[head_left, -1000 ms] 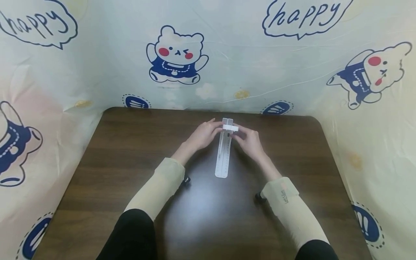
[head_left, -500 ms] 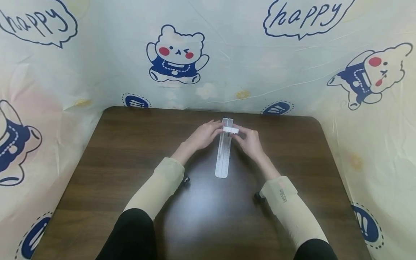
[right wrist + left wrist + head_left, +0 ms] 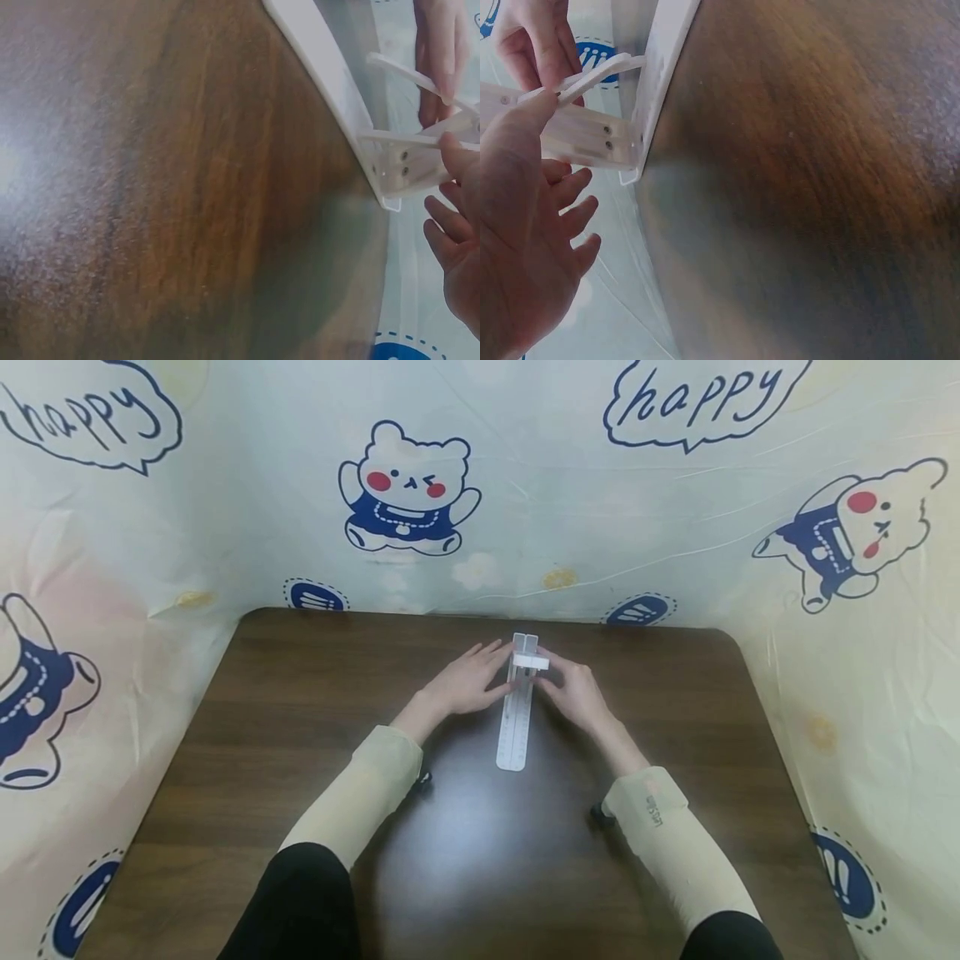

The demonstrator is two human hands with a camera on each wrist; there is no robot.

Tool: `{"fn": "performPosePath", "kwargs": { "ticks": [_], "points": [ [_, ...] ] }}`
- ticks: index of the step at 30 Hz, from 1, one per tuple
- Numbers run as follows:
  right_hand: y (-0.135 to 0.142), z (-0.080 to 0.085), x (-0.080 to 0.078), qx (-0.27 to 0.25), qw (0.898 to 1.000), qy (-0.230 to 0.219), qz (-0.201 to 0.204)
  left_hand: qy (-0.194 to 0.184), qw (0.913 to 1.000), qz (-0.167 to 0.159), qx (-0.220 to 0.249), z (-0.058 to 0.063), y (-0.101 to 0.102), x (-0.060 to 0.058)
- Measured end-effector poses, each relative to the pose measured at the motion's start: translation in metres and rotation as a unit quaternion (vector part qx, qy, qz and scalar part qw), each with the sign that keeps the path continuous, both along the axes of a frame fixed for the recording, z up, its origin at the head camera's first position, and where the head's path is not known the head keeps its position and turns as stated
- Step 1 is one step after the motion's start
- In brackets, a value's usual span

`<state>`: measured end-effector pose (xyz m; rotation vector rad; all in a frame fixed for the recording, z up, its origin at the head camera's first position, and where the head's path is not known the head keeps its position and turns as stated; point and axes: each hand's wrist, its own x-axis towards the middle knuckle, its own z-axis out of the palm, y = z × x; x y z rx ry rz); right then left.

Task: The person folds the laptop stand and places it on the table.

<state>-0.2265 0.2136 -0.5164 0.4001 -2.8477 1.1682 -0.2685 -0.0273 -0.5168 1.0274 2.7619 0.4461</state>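
Observation:
A white plastic stand (image 3: 514,731) with a long flat base lies on the brown table. At its far end an upright column (image 3: 592,146) rises, with screws near its foot. Two slim side struts (image 3: 409,139) run from the base up to the column. My left hand (image 3: 461,685) holds the stand from the left, thumb on one strut and fingers behind the column, partly hidden. From the right, my right hand (image 3: 581,696) pinches the other strut against the column with thumb and fingers. Its lower fingers are loosely bent in the right wrist view.
The brown wooden table (image 3: 300,693) has rounded far corners. A pale curtain (image 3: 525,527) with printed bears and the word happy hangs behind it and along both sides. Small black devices sit at both wrists.
My left hand has spread, its thumb dropping lower and nearer along the stand. The white top has shifted slightly towards the near side. My right thumb has also come slightly lower.

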Motion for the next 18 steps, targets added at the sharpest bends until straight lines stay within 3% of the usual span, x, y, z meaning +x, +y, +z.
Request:
{"fn": "performPosePath", "kwargs": {
  "ticks": [8, 18],
  "points": [
    [0.0, -0.005, -0.001, 0.01, 1.0, 0.013, 0.011, 0.022, 0.9997, 0.008, -0.006, -0.008, 0.003, -0.001],
    [-0.001, 0.0, -0.004, 0.047, 0.998, 0.005, 0.033, 0.013, 0.9995, 0.027, 0.008, -0.003, 0.013, -0.001]
  ]
}}
